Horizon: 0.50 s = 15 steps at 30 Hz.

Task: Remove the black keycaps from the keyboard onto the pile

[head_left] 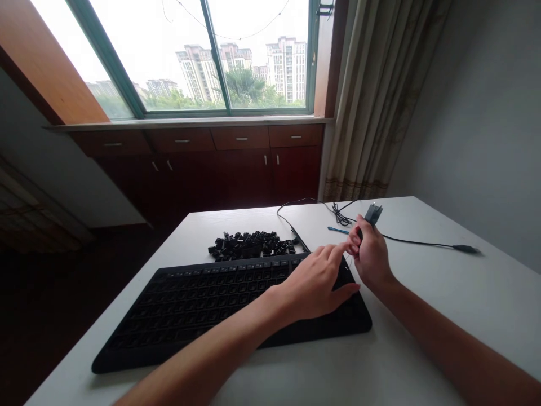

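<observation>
Indoors, seen from the head camera, a black keyboard lies at a slant across a white surface, rows of bare key sockets exposed below a line of small keys along its rear edge. The left hand is released, palm down over the keyboard's right end, its fingers extended toward the other hand and its thumb spread apart. The right hand, just beyond that end, is clenched around a small dark gray tool whose prong-like tips point upward; its exact type is too small to tell.

Behind the keyboard sits a loose heap of black keycaps. A thin black cable crosses the rear of the surface, gathers into a tangled bundle and runs past the right hand to a dark plug. Near the bundle rests a slim blue tool, partly hidden by the right hand. Beyond, reddish-brown cabinets stand beneath a green-framed window overlooking trees and tall buildings, beside a beige curtain.
</observation>
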Tool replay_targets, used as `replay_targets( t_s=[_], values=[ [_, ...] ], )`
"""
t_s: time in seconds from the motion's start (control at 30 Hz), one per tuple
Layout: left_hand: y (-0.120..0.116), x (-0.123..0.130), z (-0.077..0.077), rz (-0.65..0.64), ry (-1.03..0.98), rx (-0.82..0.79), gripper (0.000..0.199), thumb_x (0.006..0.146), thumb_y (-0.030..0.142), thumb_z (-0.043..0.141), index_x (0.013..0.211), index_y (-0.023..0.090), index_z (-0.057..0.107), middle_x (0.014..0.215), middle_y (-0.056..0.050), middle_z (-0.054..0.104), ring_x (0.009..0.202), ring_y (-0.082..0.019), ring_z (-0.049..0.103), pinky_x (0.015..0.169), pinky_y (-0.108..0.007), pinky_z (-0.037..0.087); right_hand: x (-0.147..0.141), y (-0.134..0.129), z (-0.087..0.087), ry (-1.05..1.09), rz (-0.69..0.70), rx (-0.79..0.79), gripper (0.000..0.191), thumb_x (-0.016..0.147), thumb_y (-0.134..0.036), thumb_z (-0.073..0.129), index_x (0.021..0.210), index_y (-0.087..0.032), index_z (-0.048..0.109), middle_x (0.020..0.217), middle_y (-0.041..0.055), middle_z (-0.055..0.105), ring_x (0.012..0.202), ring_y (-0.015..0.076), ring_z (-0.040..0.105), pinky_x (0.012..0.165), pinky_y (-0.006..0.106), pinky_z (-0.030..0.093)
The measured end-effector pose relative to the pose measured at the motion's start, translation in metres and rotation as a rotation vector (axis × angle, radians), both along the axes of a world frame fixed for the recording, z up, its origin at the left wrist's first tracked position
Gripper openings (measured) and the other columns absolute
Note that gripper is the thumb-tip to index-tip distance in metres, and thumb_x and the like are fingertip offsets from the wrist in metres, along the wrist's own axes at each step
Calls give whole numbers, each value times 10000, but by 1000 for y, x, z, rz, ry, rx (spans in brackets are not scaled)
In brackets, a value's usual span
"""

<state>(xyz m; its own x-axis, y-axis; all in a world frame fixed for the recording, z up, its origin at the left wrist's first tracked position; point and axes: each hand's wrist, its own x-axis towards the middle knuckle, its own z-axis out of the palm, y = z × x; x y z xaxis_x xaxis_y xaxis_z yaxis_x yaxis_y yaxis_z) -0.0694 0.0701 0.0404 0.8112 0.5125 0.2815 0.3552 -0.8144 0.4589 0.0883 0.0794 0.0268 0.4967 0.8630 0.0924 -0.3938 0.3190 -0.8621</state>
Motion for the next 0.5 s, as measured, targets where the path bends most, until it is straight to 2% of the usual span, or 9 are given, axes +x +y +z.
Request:
replay_targets(
  t_s=[0.13, 0.23, 0.3, 0.4, 0.5],
  values=[
    [3, 3, -15, 47, -50, -51, 698, 960, 395, 601, 1526, 131, 287, 1466, -207, 502, 1373, -343, 491, 1147, -493, 435, 4, -1, -2, 124, 118, 9, 347, 879, -372, 639, 635, -212, 450, 474, -91, 345, 385, 65, 267, 376, 205, 271],
    [3, 5, -23, 79, -77, -84, 789, 933, 386, 615, 1551, 90, 222, 1503, -249, 460, 1420, -372, 444, 1175, -532, 401, 3, -2, -3, 155, 182, 88, 337, 869, -340, 599, 617, -219, 411, 443, -97, 305, 370, 65, 199, 362, 213, 209],
    [4, 10, -26, 101, -97, -103, 878, 913, 379, 631, 1571, 59, 146, 1545, -285, 398, 1453, -391, 400, 1187, -554, 380, -1, -4, 0, 116, 163, 122, 333, 861, -309, 590, 605, -221, 395, 439, -95, 299, 370, 66, 193, 366, 221, 209],
    [6, 20, -27, 100, -142, -124, 993, 866, 340, 669, 1582, 36, 51, 1593, -323, 294, 1490, -413, 336, 1190, -564, 371, -11, -6, 5, 3, 103, 131, 363, 878, -288, 593, 579, -219, 399, 455, -78, 326, 388, 77, 268, 397, 238, 269],
    [12, 27, -28, 67, -214, -163, 1088, 803, 304, 722, 1585, 45, 13, 1581, -318, 315, 1477, -413, 360, 1173, -536, 402, -17, -9, 8, -130, 91, 131, 414, 908, -299, 601, 552, -213, 408, 488, -55, 371, 442, 90, 344, 448, 248, 328]
  ],
)
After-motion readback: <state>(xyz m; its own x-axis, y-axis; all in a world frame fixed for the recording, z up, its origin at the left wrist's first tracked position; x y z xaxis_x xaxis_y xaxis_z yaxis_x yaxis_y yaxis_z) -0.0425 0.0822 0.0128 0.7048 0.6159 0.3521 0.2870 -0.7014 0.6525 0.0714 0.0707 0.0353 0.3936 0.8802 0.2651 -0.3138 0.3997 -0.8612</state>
